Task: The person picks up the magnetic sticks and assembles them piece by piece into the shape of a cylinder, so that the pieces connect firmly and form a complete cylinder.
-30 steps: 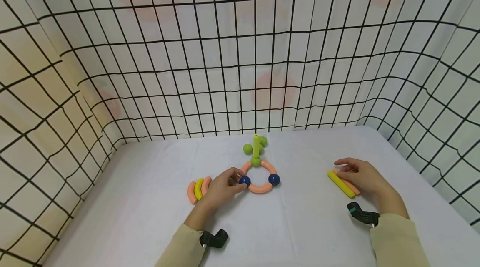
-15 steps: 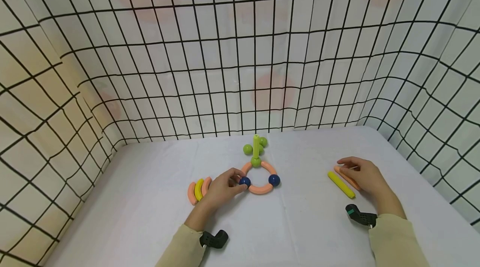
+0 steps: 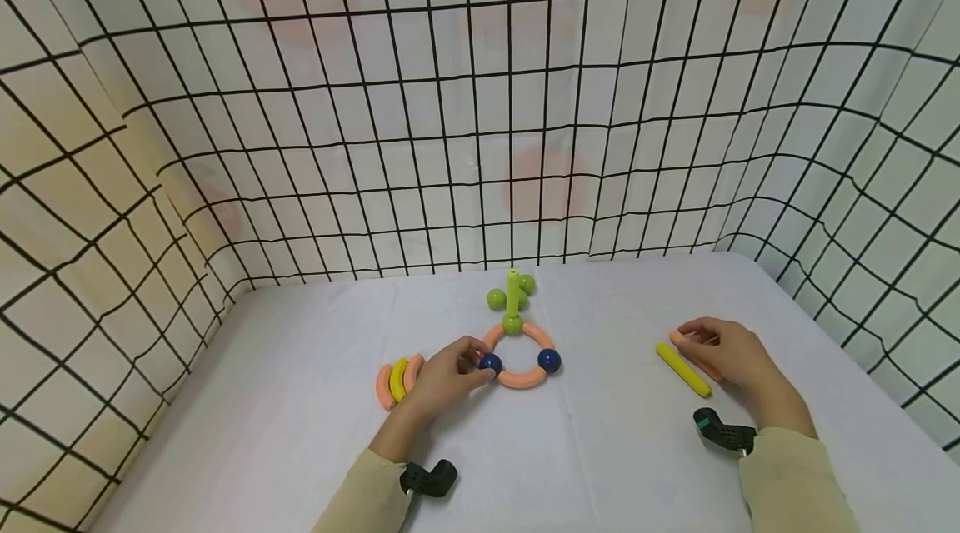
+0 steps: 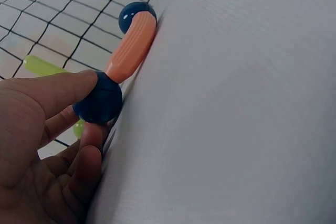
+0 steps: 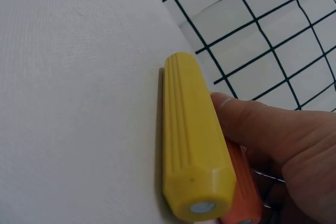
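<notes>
Pinching ring by left blue ball with left hand. Gripping orange stick, right of ring, with right hand. Note, right wrist only, silvery disc on yellow stick.

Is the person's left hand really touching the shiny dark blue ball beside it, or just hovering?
Touching. The left wrist view shows the left hand pinching the shiny dark blue ball, its thumb on the surface, no gap.

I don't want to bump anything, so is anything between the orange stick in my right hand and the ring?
Yes: the yellow stick lies right beside the orange stick, on the side toward the ring. Past it, nothing visible stands before the ring's rightmost blue ball.
</notes>
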`<control>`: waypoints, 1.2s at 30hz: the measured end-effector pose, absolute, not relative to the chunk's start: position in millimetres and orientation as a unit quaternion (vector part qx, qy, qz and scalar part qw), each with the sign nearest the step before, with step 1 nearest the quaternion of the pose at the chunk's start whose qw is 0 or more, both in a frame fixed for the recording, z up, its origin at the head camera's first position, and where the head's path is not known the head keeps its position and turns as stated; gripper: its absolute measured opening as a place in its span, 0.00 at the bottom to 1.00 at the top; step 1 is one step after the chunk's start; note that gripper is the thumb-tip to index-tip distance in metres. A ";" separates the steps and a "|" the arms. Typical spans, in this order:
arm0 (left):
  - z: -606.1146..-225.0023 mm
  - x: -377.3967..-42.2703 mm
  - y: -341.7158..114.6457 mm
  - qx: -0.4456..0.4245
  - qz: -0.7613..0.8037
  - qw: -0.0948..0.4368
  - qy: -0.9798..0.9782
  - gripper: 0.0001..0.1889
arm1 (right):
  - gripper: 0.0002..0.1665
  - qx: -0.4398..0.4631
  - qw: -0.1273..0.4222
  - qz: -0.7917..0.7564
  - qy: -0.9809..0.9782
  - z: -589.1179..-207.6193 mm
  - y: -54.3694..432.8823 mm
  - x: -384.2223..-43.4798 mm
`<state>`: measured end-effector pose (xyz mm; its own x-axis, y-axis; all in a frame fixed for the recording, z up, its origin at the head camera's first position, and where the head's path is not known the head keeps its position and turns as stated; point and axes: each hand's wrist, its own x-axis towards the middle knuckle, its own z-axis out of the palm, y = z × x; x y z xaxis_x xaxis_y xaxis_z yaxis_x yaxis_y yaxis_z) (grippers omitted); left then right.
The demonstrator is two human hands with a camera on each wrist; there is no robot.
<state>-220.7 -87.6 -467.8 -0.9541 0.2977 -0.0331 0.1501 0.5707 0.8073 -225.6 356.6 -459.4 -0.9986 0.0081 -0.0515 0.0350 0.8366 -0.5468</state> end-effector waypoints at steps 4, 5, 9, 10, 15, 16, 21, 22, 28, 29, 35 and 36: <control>-468.1 -221.2 -87.6 0.133 0.446 0.081 0.882 0.15 | 0.38 0.014 0.034 -0.282 0.959 -459.0 355.8 -225.3; -468.4 -221.3 -87.6 0.135 0.445 0.081 0.882 0.16 | 0.38 0.015 0.034 -0.282 0.959 -458.6 355.1 -224.9; -469.0 -221.6 -88.0 0.142 0.442 0.076 0.882 0.16 | 0.39 0.014 0.029 -0.281 0.959 -457.7 353.5 -223.8; -469.1 -221.5 -88.0 0.142 0.442 0.075 0.883 0.16 | 0.39 0.015 0.027 -0.280 0.960 -457.2 353.2 -223.4; -469.8 -221.3 -87.5 0.142 0.441 0.073 0.883 0.16 | 0.41 0.022 0.019 -0.280 0.959 -456.8 352.4 -221.7; -469.9 -221.3 -87.5 0.143 0.441 0.072 0.883 0.16 | 0.42 0.024 0.018 -0.283 0.959 -456.7 352.3 -221.2; -470.5 -221.7 -88.2 0.141 0.442 0.072 0.883 0.16 | 0.41 0.033 0.011 -0.298 0.954 -457.0 351.7 -219.7; -470.5 -221.5 -88.0 0.140 0.441 0.074 0.883 0.16 | 0.41 0.036 0.007 -0.301 0.953 -456.4 351.4 -219.6; -470.8 -221.5 -87.5 0.136 0.438 0.074 0.885 0.16 | 0.39 0.044 -0.017 -0.329 0.943 -447.5 345.9 -222.9; -470.8 -221.8 -87.5 0.137 0.438 0.074 0.885 0.16 | 0.39 0.045 -0.020 -0.334 0.941 -445.6 344.5 -223.6; -470.9 -222.2 -87.6 0.137 0.442 0.077 0.883 0.16 | 0.38 0.043 -0.045 -0.357 0.932 -438.6 337.5 -226.3; -471.0 -222.2 -87.7 0.138 0.442 0.077 0.883 0.16 | 0.38 0.041 -0.049 -0.360 0.931 -437.9 336.2 -226.8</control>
